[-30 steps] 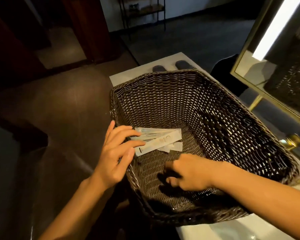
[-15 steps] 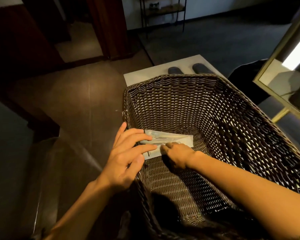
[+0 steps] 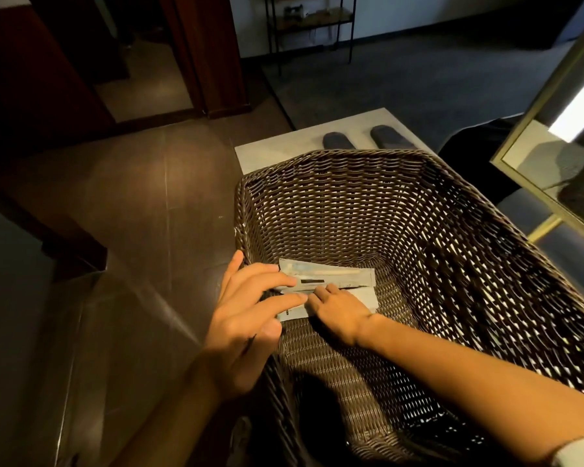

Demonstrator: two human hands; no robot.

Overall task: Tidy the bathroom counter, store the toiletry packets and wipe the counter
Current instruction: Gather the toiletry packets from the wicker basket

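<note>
1. Head view: a big brown woven basket (image 3: 418, 210) fills most of the picture. A small pile of white toiletry packets (image 3: 331, 276) lies flat on the basket floor, close to its left wall.

2. Head view, left hand: the left hand (image 3: 246, 318) is open, with its fingers spread over the basket's left edge. Two fingertips touch the left ends of the packets. It grips nothing.

3. Head view, right hand: the right hand (image 3: 338, 308) is deep inside the basket. It lies flat with the fingers close together, pressing on the lower packets. A second ago this hand was curled up near the front of the basket, away from the pile. Now it has reached forward and sits right on the pile. The left hand has hardly moved.

4. Head view, what this means: the packets are in the basket, so the storing part looks nearly done. Both hands seem to be squaring the pile up. I think the wiping part is not started, because no cloth shows.

5. Head view, other things: a pair of dark slippers (image 3: 364, 138) sits on a pale mat (image 3: 273, 153) behind the basket. A gold-framed mirror (image 3: 560, 139) is on the right.
</note>
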